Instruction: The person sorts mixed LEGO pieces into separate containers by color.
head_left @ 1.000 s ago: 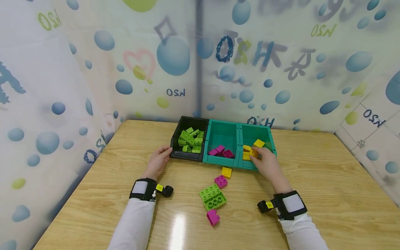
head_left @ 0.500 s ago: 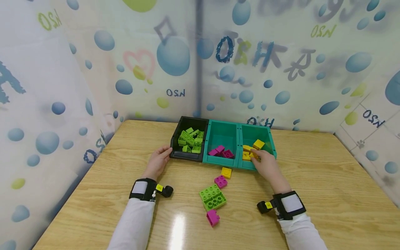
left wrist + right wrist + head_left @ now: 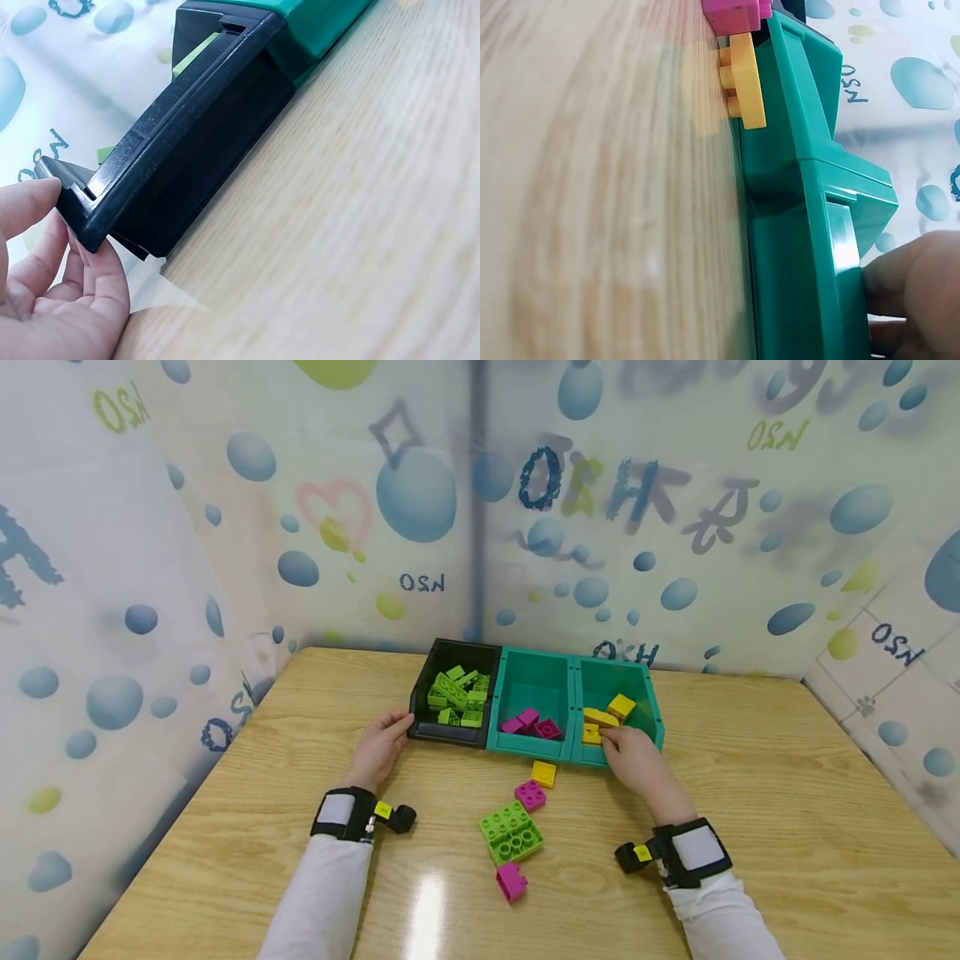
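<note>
My left hand grips the front left corner of the black bin, thumb on its rim and fingers curled underneath, as the left wrist view shows. Green bricks fill much of that bin. My right hand reaches over the front wall of the right teal bin, fingertips down among the yellow bricks. In the right wrist view the bin's wall hides those fingertips, and I cannot tell if they pinch a brick. A few magenta bricks lie in the middle teal bin.
On the wooden table, a yellow brick lies before the bins. Nearer me are a magenta brick, green bricks side by side and another magenta brick. A patterned curtain hangs behind.
My right hand has shifted slightly down and toward the front of the right teal bin, baring more of the yellow bricks. The left hand stays at the black bin's corner.
</note>
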Demonstrator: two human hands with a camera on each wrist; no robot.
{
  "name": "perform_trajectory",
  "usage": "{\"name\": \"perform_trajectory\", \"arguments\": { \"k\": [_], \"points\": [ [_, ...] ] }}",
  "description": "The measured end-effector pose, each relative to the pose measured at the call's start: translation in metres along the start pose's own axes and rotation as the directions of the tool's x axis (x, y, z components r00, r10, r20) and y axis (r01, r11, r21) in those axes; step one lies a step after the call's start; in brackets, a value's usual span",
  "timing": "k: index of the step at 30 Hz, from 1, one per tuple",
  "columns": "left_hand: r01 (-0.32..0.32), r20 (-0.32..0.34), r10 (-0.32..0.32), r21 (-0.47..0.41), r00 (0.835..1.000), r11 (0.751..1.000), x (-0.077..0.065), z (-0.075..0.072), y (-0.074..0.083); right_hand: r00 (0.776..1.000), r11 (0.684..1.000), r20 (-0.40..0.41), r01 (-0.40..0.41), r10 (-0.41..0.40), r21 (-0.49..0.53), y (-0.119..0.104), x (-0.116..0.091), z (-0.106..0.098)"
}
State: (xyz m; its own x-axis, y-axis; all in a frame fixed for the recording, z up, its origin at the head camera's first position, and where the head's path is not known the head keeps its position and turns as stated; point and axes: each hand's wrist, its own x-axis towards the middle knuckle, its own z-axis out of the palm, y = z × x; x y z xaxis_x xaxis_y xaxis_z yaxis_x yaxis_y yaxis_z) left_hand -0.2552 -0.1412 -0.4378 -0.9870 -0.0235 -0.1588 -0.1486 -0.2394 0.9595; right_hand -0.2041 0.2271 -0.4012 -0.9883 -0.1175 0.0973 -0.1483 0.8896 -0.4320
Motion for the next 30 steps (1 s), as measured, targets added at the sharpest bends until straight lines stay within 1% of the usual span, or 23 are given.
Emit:
{"name": "perform_trajectory", "arguments": {
  "k": [5,9,16,23,30],
  "points": [
    [-0.003,-0.002,0.003,0.0,1.0,1.0,0.0,0.0,0.0,0.999,0.999,0.016,0.046,-0.045,-0.026,-0.001,0.0,-0.001],
    [-0.005,-0.004,0.005,-0.002,1.0,1.0,-0.001,-0.001,0.0,0.998,0.998,0.015,0.057,-0.057,-0.02,-0.003,-0.001,-0.002],
    [-0.006,-0.004,0.006,0.005,1.0,1.0,-0.001,0.0,0.0,0.997,0.999,-0.073,0.034,-0.031,0.042,0.0,-0.001,-0.003],
    [-0.002,-0.011,0.003,0.03,1.0,1.0,0.001,0.001,-0.002,0.988,0.991,-0.148,0.062,-0.044,0.117,-0.001,-0.003,-0.008],
    [0.004,-0.012,-0.004,0.017,1.0,1.0,0.0,0.001,-0.001,0.979,0.99,-0.199,0.072,-0.047,0.119,-0.005,-0.005,-0.012]
  ]
}}
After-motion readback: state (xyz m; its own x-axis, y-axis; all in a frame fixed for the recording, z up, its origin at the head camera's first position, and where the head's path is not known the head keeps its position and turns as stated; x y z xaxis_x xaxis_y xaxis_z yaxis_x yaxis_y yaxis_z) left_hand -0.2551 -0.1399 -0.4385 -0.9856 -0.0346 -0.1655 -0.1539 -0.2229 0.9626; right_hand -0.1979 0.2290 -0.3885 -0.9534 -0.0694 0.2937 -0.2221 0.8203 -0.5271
